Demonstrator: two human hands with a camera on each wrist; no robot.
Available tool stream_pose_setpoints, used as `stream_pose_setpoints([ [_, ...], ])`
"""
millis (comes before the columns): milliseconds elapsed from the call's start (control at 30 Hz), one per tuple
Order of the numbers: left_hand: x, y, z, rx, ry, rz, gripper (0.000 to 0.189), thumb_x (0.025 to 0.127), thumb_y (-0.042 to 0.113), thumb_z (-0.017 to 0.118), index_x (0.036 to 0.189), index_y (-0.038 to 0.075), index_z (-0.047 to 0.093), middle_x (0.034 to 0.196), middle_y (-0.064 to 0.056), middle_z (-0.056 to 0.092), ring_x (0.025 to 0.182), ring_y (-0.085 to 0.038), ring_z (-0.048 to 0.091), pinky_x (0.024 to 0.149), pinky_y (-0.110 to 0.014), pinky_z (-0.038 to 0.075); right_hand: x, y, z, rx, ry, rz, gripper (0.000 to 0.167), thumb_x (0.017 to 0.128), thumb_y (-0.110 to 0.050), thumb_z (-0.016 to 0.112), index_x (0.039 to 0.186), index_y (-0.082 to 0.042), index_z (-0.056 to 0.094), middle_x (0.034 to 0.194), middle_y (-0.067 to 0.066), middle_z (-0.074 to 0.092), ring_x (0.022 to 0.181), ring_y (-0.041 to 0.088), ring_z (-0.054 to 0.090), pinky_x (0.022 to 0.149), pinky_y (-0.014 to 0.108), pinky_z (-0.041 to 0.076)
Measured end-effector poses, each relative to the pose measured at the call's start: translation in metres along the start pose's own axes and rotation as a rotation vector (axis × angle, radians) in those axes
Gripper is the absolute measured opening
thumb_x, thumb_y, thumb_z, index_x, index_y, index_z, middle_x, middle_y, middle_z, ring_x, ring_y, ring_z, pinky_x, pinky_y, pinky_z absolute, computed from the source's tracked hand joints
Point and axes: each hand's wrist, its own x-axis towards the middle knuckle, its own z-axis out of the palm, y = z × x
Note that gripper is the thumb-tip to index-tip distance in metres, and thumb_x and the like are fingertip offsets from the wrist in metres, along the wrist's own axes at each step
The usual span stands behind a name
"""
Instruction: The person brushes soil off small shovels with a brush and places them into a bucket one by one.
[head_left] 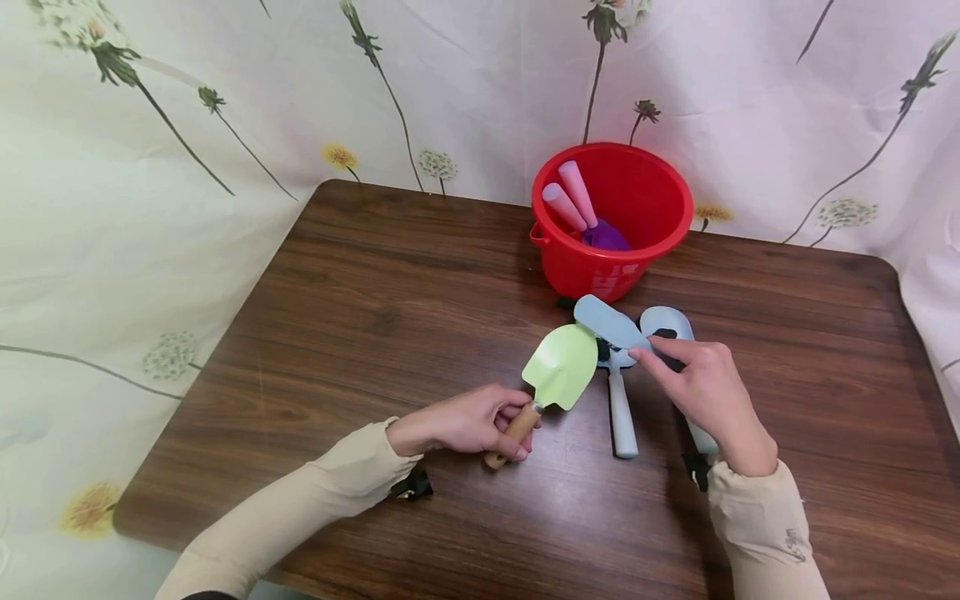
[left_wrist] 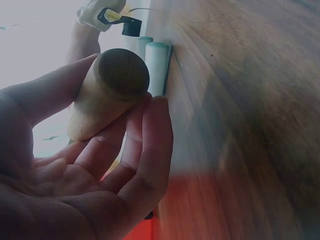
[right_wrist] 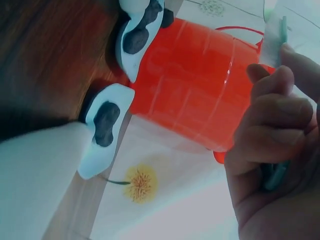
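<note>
My left hand (head_left: 480,421) grips the wooden handle (left_wrist: 107,100) of a trowel with a light green blade (head_left: 561,367), which points away over the table. The fingers and thumb of my right hand (head_left: 701,379) pinch a light blue tool with a narrow, rounded blade (head_left: 609,322); its rear end (right_wrist: 275,176) shows beneath the curled fingers. This blade overlaps the green one's tip in the head view. Under it lies a pale blue tool (head_left: 622,417) with a straight handle. Another pale blue tool (head_left: 664,320), with a dark patch in its head, lies partly hidden by my right hand.
A red bucket (head_left: 585,271) stands at the back of the brown wooden table (head_left: 360,283). Two pink handles (head_left: 576,193) and something purple (head_left: 606,237) show inside it. A white flowered cloth (head_left: 465,75) hangs behind the table and along its sides.
</note>
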Motion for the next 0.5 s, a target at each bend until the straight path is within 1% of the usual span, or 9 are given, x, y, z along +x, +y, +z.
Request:
stream_pose_setpoints([
  [67, -0.002, -0.001, -0.001, 0.017, 0.000, -0.001, 0.038, 0.081, -0.006, 0.069, 0.116, -0.011, 0.053, 0.090, -0.015, 0.069, 0.075, -0.009, 0.066, 0.064, -0.023, 0.056, 0.000, 0.001, -0.002, -0.032, -0.014, 0.018, 0.030, 0.077, -0.014, 0.080, 0.101, 0.003, 0.074, 0.081, 0.016, 0.074, 0.061, 0.024, 0.067, 0.060, 0.036, 0.056],
  [133, -0.004, 0.000, -0.004, 0.060, 0.002, 0.014, 0.039, 0.082, -0.004, 0.070, 0.117, -0.009, 0.054, 0.091, -0.016, 0.069, 0.075, -0.007, 0.064, 0.062, -0.023, 0.055, -0.001, 0.002, -0.003, -0.070, -0.044, 0.040, 0.030, 0.079, -0.016, 0.079, 0.101, 0.003, 0.074, 0.079, 0.016, 0.074, 0.063, 0.027, 0.067, 0.063, 0.044, 0.056],
  [200, -0.007, 0.003, -0.007, 0.136, 0.014, 0.050, 0.039, 0.083, 0.000, 0.071, 0.118, -0.006, 0.056, 0.097, -0.017, 0.070, 0.077, -0.005, 0.063, 0.064, -0.023, 0.055, -0.002, 0.003, -0.003, -0.094, -0.085, 0.066, 0.030, 0.081, -0.019, 0.077, 0.101, 0.003, 0.073, 0.077, 0.016, 0.073, 0.063, 0.028, 0.066, 0.064, 0.047, 0.056],
  [267, -0.009, 0.009, -0.010, 0.233, 0.038, 0.111, 0.038, 0.084, 0.006, 0.072, 0.118, -0.001, 0.058, 0.102, -0.016, 0.069, 0.081, -0.003, 0.062, 0.069, -0.022, 0.054, -0.003, 0.004, -0.002, -0.110, -0.119, 0.082, 0.030, 0.082, -0.021, 0.076, 0.101, 0.002, 0.074, 0.075, 0.014, 0.073, 0.064, 0.029, 0.066, 0.065, 0.047, 0.055],
  [333, -0.009, 0.016, -0.014, 0.329, 0.087, 0.177, 0.035, 0.085, 0.013, 0.073, 0.116, 0.004, 0.060, 0.100, -0.010, 0.068, 0.082, -0.003, 0.059, 0.072, -0.021, 0.052, -0.004, 0.004, 0.000, -0.104, -0.140, 0.085, 0.030, 0.082, -0.022, 0.076, 0.102, 0.001, 0.074, 0.075, 0.013, 0.073, 0.065, 0.028, 0.066, 0.065, 0.047, 0.054],
  [433, -0.008, 0.026, -0.019, 0.358, 0.179, 0.234, 0.030, 0.086, 0.019, 0.071, 0.113, 0.011, 0.060, 0.091, -0.002, 0.063, 0.074, -0.006, 0.056, 0.065, -0.022, 0.050, -0.005, 0.004, 0.003, -0.098, -0.149, 0.072, 0.029, 0.081, -0.023, 0.077, 0.101, -0.003, 0.075, 0.074, 0.011, 0.074, 0.062, 0.024, 0.065, 0.061, 0.043, 0.053],
  [500, -0.007, 0.032, -0.022, 0.350, 0.255, 0.260, 0.027, 0.087, 0.021, 0.070, 0.111, 0.012, 0.061, 0.085, 0.001, 0.058, 0.070, -0.009, 0.053, 0.061, -0.023, 0.047, -0.005, 0.004, 0.004, -0.092, -0.158, 0.066, 0.027, 0.081, -0.024, 0.077, 0.100, -0.005, 0.076, 0.073, 0.008, 0.073, 0.060, 0.021, 0.063, 0.059, 0.040, 0.052],
])
